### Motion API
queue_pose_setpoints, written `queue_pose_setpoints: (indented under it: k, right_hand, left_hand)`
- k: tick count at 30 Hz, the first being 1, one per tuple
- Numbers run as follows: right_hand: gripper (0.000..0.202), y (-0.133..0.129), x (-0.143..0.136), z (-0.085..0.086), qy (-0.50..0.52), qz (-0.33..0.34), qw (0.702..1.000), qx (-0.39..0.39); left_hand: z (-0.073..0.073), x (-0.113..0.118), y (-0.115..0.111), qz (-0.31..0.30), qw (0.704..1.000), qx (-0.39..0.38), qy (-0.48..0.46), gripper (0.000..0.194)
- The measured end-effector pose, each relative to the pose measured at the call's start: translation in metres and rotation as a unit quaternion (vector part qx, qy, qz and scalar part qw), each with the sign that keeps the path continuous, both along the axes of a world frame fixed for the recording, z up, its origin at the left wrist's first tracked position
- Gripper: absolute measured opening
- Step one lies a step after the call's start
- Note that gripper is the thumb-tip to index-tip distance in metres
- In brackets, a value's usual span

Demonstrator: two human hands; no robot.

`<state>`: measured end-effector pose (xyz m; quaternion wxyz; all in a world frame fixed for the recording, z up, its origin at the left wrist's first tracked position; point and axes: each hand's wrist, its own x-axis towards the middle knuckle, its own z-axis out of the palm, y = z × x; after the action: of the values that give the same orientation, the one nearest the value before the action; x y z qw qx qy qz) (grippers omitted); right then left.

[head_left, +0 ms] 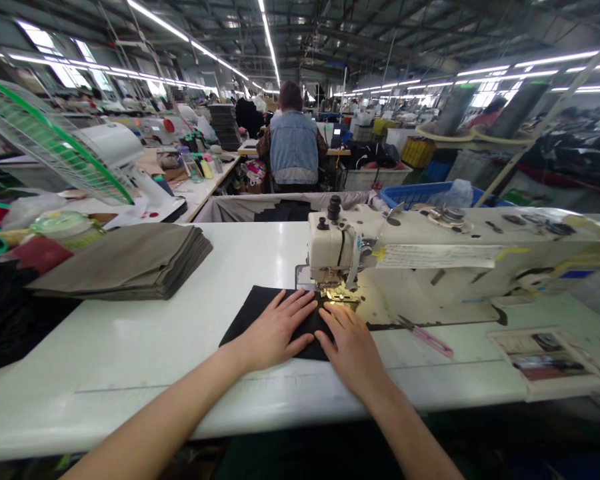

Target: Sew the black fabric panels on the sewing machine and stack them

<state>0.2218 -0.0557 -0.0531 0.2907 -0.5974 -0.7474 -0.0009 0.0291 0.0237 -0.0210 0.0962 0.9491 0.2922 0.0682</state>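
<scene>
A dark piece of fabric (245, 310) lies flat on the pale sewing table, its right end at the needle area of a sewing machine (405, 233). Spread over the fabric is my left hand (280, 327), fingers stretched out and palm down. My right hand (350, 340) presses on the fabric's right part, just in front of the brass-coloured plate (341, 297) under the machine head. Its fingers are extended, with the fingertips close to the presser foot area. The fabric's edge beneath the right hand is hidden.
Pink-handled scissors (433, 340) lie right of my right hand. A small tray (500, 347) with tools sits farther right. A stack of brown-grey fabric pieces (125, 260) is on the left, near a fan (55, 140). A person in a denim vest (294, 147) sits ahead, beyond a cloth-lined bin (225, 208).
</scene>
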Motion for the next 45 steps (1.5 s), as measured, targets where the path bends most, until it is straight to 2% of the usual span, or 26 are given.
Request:
queue_pose_setpoints:
  k: [2,4,7,10,13,22,28,33,43,45]
  right_hand:
    - [0.034,-0.011,0.003,-0.002,-0.005,0.008,1.0,0.007]
    - [0.034,-0.027,0.007,-0.004,-0.009,0.023,1.0,0.019]
    - [0.035,-0.049,0.013,-0.005,-0.014,0.06,0.998,0.031]
    - [0.034,-0.057,0.018,-0.003,-0.019,0.078,0.996,0.033]
    - [0.031,-0.046,0.019,0.0,-0.02,0.069,0.997,0.03]
    - [0.022,0.007,0.019,0.01,-0.03,0.031,0.999,0.011]
    - [0.019,0.024,0.017,0.014,-0.043,-0.002,0.999,-0.009]
    - [0.017,0.021,0.018,0.013,-0.027,-0.001,1.0,0.0]
    - [0.022,-0.001,0.02,0.003,0.038,0.012,0.999,0.019]
    - [0.023,-0.008,0.02,0.0,0.048,0.006,0.999,0.024]
  left_hand:
    - [0.002,-0.002,-0.008,-0.007,1.0,-0.001,0.001,0.057]
    - [0.004,-0.006,-0.023,-0.038,0.999,-0.008,-0.005,0.048]
    - [0.007,-0.011,-0.046,-0.09,0.995,-0.026,-0.019,0.049]
    - [0.01,-0.015,-0.055,-0.088,0.995,-0.036,-0.019,0.05]
    - [0.009,-0.015,-0.046,-0.076,0.996,-0.046,-0.01,0.049]
    - [0.001,-0.008,0.005,-0.059,0.997,-0.037,-0.014,0.047]
    - [0.003,-0.001,0.036,-0.05,0.998,-0.045,-0.02,0.045]
    - [0.004,0.003,0.049,-0.044,0.998,-0.035,-0.014,0.044]
    - [0.002,0.005,0.045,-0.022,0.999,-0.012,-0.021,0.044]
    - [-0.001,0.007,0.045,0.011,1.0,0.001,-0.014,0.05]
